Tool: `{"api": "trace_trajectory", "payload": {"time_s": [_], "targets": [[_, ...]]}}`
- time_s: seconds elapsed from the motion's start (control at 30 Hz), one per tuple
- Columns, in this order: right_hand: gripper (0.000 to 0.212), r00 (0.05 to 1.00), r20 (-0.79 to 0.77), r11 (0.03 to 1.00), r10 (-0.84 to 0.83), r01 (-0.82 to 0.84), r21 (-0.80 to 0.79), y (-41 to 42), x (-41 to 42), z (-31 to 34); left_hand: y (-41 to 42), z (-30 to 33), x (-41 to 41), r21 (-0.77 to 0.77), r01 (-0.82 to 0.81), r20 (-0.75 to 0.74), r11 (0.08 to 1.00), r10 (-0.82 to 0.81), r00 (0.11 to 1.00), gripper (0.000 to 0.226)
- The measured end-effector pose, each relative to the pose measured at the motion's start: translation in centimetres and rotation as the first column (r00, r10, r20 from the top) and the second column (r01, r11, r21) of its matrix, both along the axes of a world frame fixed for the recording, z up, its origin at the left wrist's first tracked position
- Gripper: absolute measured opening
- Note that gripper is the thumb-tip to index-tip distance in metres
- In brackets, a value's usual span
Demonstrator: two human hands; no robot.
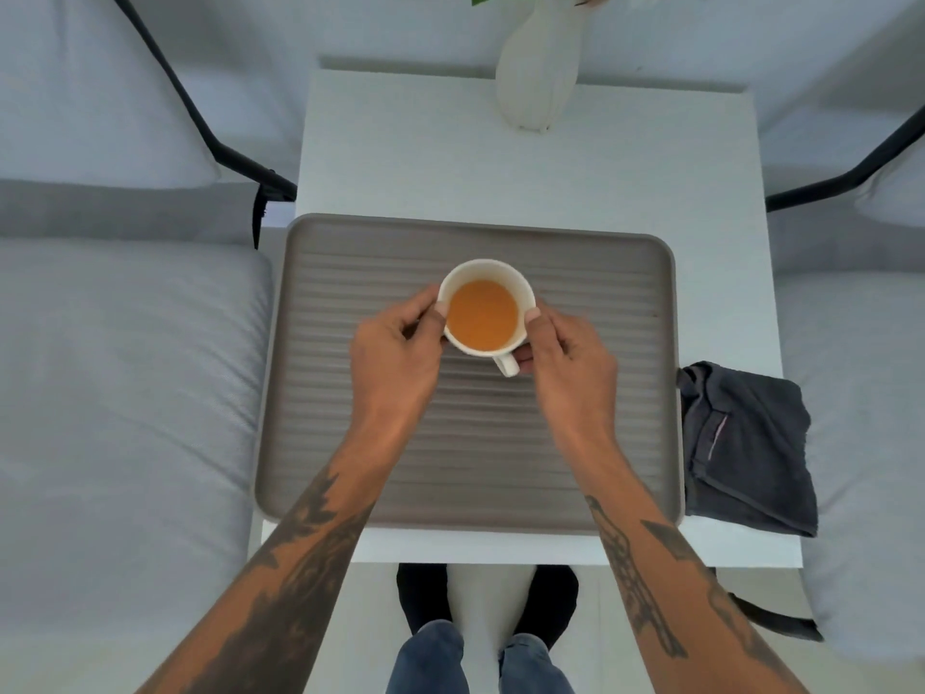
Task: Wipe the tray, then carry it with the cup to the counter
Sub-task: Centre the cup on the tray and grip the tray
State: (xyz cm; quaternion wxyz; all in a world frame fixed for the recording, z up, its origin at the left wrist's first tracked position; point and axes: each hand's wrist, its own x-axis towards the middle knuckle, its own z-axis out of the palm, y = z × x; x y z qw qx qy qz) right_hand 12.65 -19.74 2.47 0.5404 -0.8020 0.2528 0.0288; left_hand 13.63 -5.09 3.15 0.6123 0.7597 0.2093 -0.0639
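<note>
Both hands hold the cup [484, 313], the left hand [395, 353] on its left side and the right hand [570, 355] by the handle. The cup is over the middle of the tray [350, 393] on the table [400, 142]. It is full, so the person should move it slowly and keep it level. Its handle points near. The tray's long side runs left to right.

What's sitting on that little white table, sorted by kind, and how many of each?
Tray: 1
Cup of orange drink, held by left hand and right hand: 1
Dark grey cloth: 1
White vase: 1
Total: 4
</note>
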Motion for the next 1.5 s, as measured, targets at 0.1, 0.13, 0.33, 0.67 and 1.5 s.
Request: {"api": "trace_trajectory", "payload": {"time_s": [0.1,0.13,0.33,0.67,1.5], "targets": [[0.026,1.0,-0.012,1.0,0.0,0.0,0.007,0.2,-1.9,0.2,0.1,0.2,-2.1,-0.012,-0.026,-0.004,1.0,0.026,1.0,0.03],[0.027,1.0,-0.017,1.0,0.0,0.0,0.011,0.2,-2.5,0.3,0.1,0.2,-2.8,-0.021,-0.039,-0.009,0.999,0.039,0.999,0.03],[0.024,1.0,0.004,0.999,0.004,-0.004,0.033,0.5,-4.8,0.8,0.3,0.1,-5.4,-0.032,-0.059,-0.001,0.998,0.059,0.998,0.031],[0.024,0.992,0.02,0.845,0.128,-0.099,-0.525,-10.6,-6.8,-1.4,10.5,-1.6,-7.0,0.587,0.075,0.147,0.806,-0.197,0.969,0.025],[0.033,0.989,-0.014,0.694,0.144,-0.111,-0.711,-12.5,-9.7,-4.2,12.1,-5.8,-9.1,0.64,-0.075,0.205,0.765,-0.076,0.976,0.035]]}}
